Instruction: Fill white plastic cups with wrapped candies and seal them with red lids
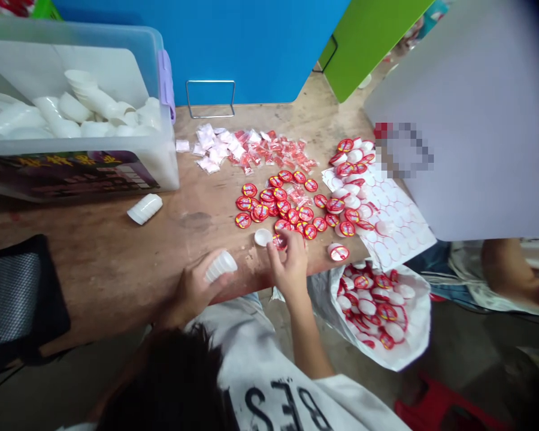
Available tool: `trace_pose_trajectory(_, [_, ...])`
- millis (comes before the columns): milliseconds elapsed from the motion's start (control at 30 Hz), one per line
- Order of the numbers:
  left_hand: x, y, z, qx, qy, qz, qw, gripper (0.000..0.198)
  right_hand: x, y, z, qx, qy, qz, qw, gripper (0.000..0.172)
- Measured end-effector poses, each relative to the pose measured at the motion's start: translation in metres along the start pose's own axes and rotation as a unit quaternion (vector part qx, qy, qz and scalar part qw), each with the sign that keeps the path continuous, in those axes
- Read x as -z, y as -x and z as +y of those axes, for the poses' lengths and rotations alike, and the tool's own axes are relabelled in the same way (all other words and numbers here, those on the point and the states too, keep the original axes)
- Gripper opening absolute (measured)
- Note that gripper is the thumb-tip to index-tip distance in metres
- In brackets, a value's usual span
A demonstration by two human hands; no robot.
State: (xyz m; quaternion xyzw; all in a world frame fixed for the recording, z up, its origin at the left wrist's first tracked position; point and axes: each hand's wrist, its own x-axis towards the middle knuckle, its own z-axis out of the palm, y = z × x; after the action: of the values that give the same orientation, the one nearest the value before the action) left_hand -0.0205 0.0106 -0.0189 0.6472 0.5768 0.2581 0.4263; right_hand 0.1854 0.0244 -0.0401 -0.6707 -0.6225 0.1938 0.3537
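My left hand (pixel 196 288) is wrapped round a short stack of white plastic cups (pixel 221 266), tilted above the table's front edge. Thumb and fingers of my right hand (pixel 291 263) close about a red round disc with a printed face (pixel 279 242), partly hidden by them. Just left of those fingertips stands a single white cup (pixel 263 237). Beyond the right hand lies a loose group of red printed discs (pixel 267 196). Behind them are small clear packets with red contents (pixel 287 151) and white packets (pixel 213 143). Another nested cup stack (pixel 144 209) lies on its side at left.
A clear bin (pixel 161 173) of white cups stands at back left. Cups with red tops (pixel 351 179) lie beside a printed sheet (pixel 399 221) at right. Below hangs a white bag (pixel 413 344) of similar cups. Blue (pixel 251 54) and grey (pixel 471 131) panels bound the table; another person's arm (pixel 505 272) shows.
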Motion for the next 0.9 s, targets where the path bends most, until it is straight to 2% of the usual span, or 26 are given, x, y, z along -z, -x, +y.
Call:
trace_pose_trajectory(67, [-0.005, 0.001, 0.002, -0.113, -0.133, 0.001, 0.985, 0.04, 0.005, 0.01, -0.017, -0.028, -0.077, -0.093, 0.992, 0.033])
trace_pose_trajectory(133, [-0.01, 0.002, 0.004, -0.194, -0.195, 0.002, 0.961, 0.04, 0.003, 0.02, -0.033, -0.039, -0.116, -0.186, 0.975, 0.034])
trace_pose_trajectory(167, [-0.012, 0.002, 0.005, -0.217, -0.206, 0.005, 0.954, 0.039, 0.0, 0.024, -0.038, -0.043, -0.12, -0.203, 0.971, 0.036])
trace_pose_trajectory(233, [-0.015, 0.003, 0.005, -0.231, -0.213, 0.013, 0.949, 0.035, -0.007, 0.03, -0.046, -0.061, -0.111, -0.181, 0.975, 0.037])
trace_pose_trajectory(333, [-0.015, 0.004, 0.003, -0.204, -0.222, 0.018, 0.953, 0.03, -0.015, 0.034, -0.049, -0.088, -0.101, -0.15, 0.98, 0.027])
trace_pose_trajectory(433, [-0.01, 0.005, 0.001, -0.151, -0.196, -0.005, 0.969, 0.034, -0.012, 0.034, -0.048, -0.091, -0.137, -0.176, 0.971, 0.022])
trace_pose_trajectory(533, [0.0, 0.003, -0.002, -0.056, -0.131, -0.055, 0.988, 0.038, -0.002, 0.03, -0.043, -0.022, -0.144, -0.176, 0.974, 0.026])
trace_pose_trajectory(633, [0.013, 0.002, -0.007, 0.02, -0.028, -0.094, 0.995, 0.038, 0.005, 0.02, -0.033, 0.076, -0.092, -0.141, 0.983, 0.031])
trace_pose_trajectory(700, [0.02, 0.002, -0.01, 0.048, 0.015, -0.073, 0.996, 0.039, 0.001, 0.013, -0.025, 0.116, -0.026, -0.142, 0.983, 0.034])
trace_pose_trajectory(800, [0.023, 0.005, -0.012, 0.075, 0.02, -0.032, 0.997, 0.046, -0.016, 0.005, -0.012, 0.147, 0.069, -0.168, 0.972, 0.039])
trace_pose_trajectory(900, [0.018, 0.008, -0.01, 0.061, -0.009, -0.025, 0.998, 0.049, -0.027, 0.004, -0.007, 0.147, 0.083, -0.16, 0.973, 0.041])
